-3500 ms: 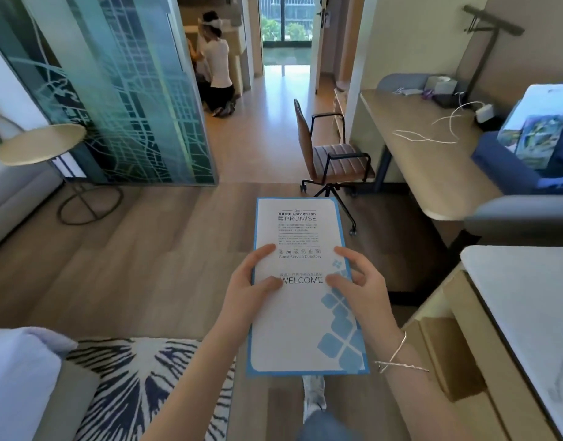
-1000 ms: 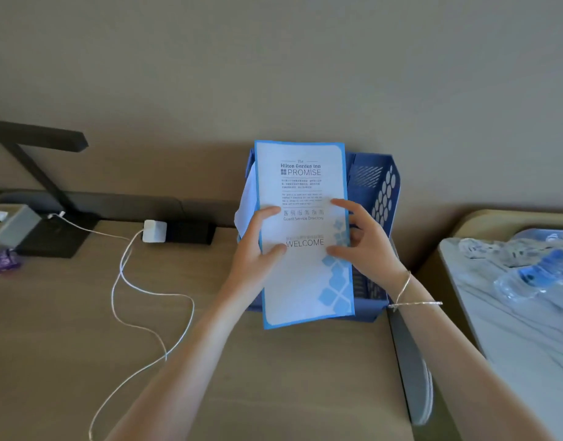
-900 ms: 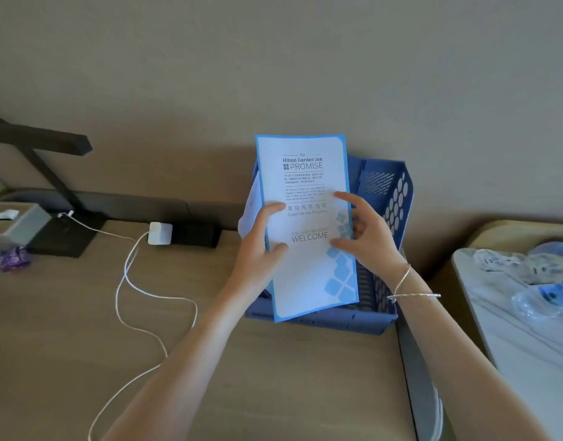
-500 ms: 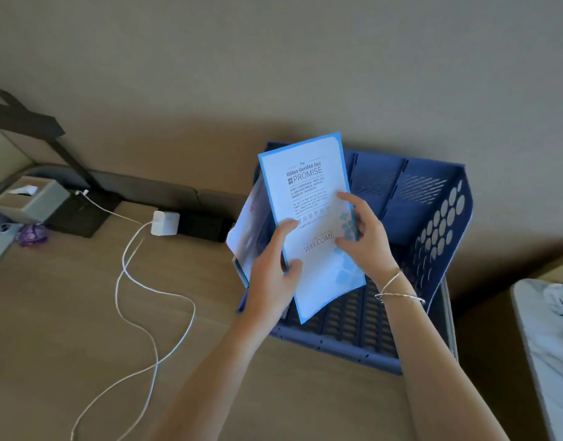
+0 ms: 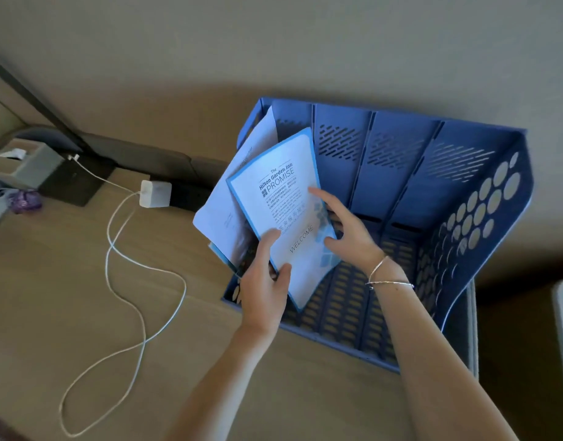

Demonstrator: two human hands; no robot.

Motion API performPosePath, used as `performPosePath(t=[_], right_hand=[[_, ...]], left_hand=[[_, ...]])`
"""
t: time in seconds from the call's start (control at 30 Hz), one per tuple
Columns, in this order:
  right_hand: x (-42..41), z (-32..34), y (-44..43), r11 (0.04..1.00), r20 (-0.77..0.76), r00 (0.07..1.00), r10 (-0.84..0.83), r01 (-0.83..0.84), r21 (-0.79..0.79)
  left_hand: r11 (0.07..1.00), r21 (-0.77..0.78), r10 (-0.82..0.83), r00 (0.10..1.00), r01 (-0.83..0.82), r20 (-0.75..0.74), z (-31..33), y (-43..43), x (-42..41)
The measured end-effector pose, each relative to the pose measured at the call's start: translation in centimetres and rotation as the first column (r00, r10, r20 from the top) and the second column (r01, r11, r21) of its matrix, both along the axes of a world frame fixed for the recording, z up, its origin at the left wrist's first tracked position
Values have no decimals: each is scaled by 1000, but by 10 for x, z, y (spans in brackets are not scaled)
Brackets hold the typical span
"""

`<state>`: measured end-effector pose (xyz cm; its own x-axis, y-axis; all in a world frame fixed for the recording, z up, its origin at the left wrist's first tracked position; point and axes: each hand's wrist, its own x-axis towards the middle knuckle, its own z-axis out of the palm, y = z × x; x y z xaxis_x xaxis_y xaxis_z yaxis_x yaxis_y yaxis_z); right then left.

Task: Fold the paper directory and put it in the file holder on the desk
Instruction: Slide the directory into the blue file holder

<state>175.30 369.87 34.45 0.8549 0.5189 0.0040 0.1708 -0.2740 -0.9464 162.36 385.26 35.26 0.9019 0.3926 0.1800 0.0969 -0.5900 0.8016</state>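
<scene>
Left hand [image 5: 264, 288] pinched the paper directory [image 5: 283, 211] at its near left edge, thumb on the front. Right hand [image 5: 347, 230] was spread wide, fingertips on its right side. The directory tilted over the blue file holder [image 5: 483, 237], its low end down in a left slot beside other papers [image 5: 222, 214]. A white charger [image 5: 155, 193] and cable [image 5: 127, 259] lay left on the desk [image 5: 83, 297].

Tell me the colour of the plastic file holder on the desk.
Blue, with slotted and round cut-outs; the perforated plastic file holder shows in the head view.
</scene>
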Motion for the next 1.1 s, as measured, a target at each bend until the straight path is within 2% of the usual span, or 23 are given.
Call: performPosePath(t=[0.17,0.3,0.67,1.1], right_hand=[[3,-6,0,998,-6,1000,-13,13,63],[7,-3,8,994,-44,999,7,-2,110],[9,-7,19,998,24,999,40,-41,47],[-8,11,18,1000,127,992,-5,8,-24]], left_hand=[[997,74,30,999,-33,42,-3,-3,-2],[996,69,47,997,-51,56,-2,-6,-4],[995,101,-26,1000,27,-11,-9,-7,-2],[997,20,-73,997,74,-36,2,-6,-9]])
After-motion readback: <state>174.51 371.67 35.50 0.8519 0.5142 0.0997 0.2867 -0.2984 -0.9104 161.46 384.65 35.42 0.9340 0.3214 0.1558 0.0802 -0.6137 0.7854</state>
